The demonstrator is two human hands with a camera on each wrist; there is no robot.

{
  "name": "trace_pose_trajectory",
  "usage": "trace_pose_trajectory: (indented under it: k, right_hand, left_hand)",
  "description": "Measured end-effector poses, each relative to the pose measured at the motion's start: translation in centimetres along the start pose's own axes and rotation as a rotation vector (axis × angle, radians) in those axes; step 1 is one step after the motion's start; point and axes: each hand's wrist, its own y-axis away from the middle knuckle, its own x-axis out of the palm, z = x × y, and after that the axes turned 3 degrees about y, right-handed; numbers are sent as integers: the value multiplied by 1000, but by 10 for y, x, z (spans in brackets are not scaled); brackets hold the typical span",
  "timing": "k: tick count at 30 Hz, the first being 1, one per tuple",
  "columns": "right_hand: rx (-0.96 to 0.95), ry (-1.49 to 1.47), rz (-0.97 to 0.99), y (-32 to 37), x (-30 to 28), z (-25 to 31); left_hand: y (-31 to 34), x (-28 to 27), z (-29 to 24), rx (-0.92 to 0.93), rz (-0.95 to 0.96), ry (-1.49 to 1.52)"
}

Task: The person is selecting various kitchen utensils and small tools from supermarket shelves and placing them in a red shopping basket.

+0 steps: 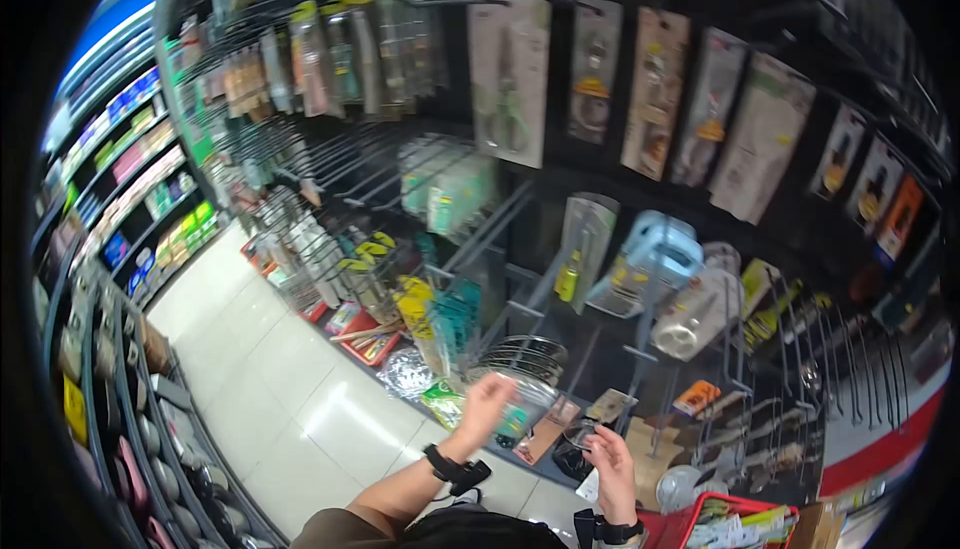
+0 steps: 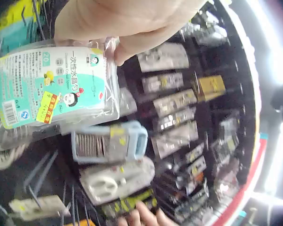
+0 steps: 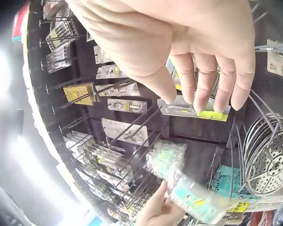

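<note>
My left hand grips a clear plastic pack of disposable spoons by one end. Its label is mint and white, with an orange price sticker. In the right wrist view, the same pack slants down from the left hand's fingers, in front of the hooks. My right hand is held out in front of the lower rack, fingers loosely bent and holding nothing. Behind its fingertips in the right wrist view hangs a clear package with a yellow-green end.
Long metal hooks jut from the dark display wall, bearing packaged kitchen tools. Round perforated metal plates and a light blue grater hang nearby. At lower right is a red basket of packages. White tiled floor runs between the shelves.
</note>
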Motion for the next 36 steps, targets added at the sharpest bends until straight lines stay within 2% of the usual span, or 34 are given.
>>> trace_pose_trajectory:
  k: [3, 5, 9, 14, 23, 29, 34, 36]
  right_hand:
    - [33, 49, 26, -8, 9, -9]
    - [50, 49, 48, -12, 17, -15]
    - [90, 20, 57, -15, 42, -24]
    - [101, 56, 70, -10, 62, -24]
    - [95, 60, -31, -4, 52, -40]
    - [102, 52, -95, -3, 39, -62]
    - [99, 33, -165, 9, 47, -45]
    - [188, 118, -45, 21, 48, -33]
  left_hand:
    - [-43, -79, -39, 126, -280, -24]
    - [-73, -119, -74, 297, -356, -25]
    - [-120, -158, -142, 443, -430, -17]
    - [-173, -174, -181, 487, -372, 76]
    - [-211, -187, -180, 443, -341, 174]
    - [-219, -186, -178, 515, -297, 156]
    - [-234, -184, -170, 487, -263, 177]
    - [-247, -178, -168, 380, -300, 154]
